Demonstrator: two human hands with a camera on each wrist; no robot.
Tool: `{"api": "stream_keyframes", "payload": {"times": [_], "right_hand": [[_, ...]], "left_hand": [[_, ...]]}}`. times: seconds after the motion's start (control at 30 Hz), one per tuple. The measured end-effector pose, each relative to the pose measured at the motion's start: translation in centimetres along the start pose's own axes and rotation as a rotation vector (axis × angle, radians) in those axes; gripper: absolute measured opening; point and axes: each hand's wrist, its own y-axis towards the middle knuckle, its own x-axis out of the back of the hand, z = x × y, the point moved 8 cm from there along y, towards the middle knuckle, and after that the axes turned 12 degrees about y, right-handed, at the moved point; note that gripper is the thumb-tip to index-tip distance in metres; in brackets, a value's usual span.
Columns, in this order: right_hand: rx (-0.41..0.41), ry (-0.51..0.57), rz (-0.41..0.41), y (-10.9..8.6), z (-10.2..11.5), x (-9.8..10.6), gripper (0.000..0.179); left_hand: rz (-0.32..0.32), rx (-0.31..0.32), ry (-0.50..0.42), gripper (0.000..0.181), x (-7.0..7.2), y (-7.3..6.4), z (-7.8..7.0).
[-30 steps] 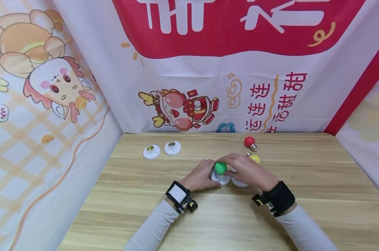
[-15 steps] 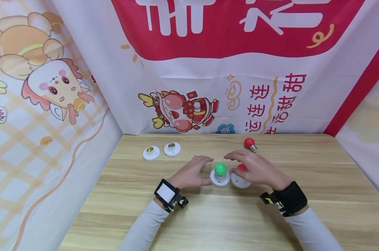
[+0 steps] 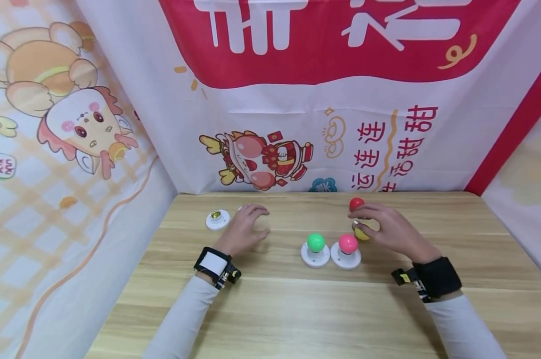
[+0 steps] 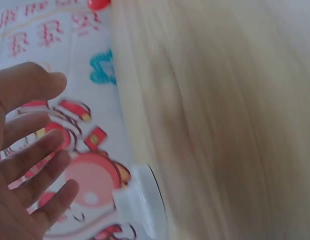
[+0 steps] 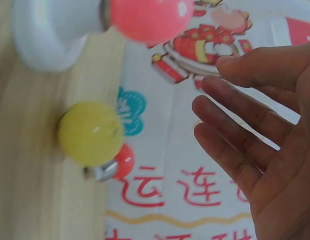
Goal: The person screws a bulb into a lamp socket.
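Note:
A green bulb (image 3: 316,243) stands upright in a white lamp holder (image 3: 315,260). Right beside it, a pink bulb (image 3: 348,244) stands in another white lamp holder (image 3: 345,261). My right hand (image 3: 389,232) is over the yellow bulb (image 3: 362,231); the right wrist view shows its fingers apart from that yellow bulb (image 5: 91,133) and holding nothing. Behind lies a red bulb (image 3: 356,204), partly covered by the hand. On the left, my left hand (image 3: 243,230) hovers with spread fingers near a vacant lamp holder (image 3: 217,220). It mostly hides a second lamp holder (image 4: 144,202), seen in the left wrist view.
The wooden table (image 3: 270,309) ends at a printed cloth backdrop (image 3: 270,114). Another patterned cloth (image 3: 95,239) hangs along the left side.
Both hands have left the green bulb and its lamp holder. The left hand has moved left toward the vacant lamp holders; the right has moved right, past the pink bulb to the yellow one.

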Motion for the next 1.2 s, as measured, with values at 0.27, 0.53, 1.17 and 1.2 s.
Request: {"api": "stream_keyframes", "payload": {"times": [0.27, 0.53, 1.17, 1.2], "right_hand": [[-0.127, 0.009, 0.053, -1.0, -3.9, -0.6, 0.046], [-0.235, 0.022, 0.121, -2.0, -6.5, -2.2, 0.062], [-0.335, 0.073, 0.147, -2.0, -8.3, -4.2, 0.050], [-0.336, 0.074, 0.149, -2.0, -8.3, -4.2, 0.050]], "left_hand": [[0.002, 0.101, 0.022, 0.054, -0.3, 0.8, 4.0], [0.098, 0.220, -0.009, 0.074, -2.1, 1.0, 6.6], [0.293, 0.425, 0.019, 0.082, -4.5, -0.3, 8.8], [0.293, 0.430, 0.025, 0.081, -4.5, -0.3, 8.8]]}}
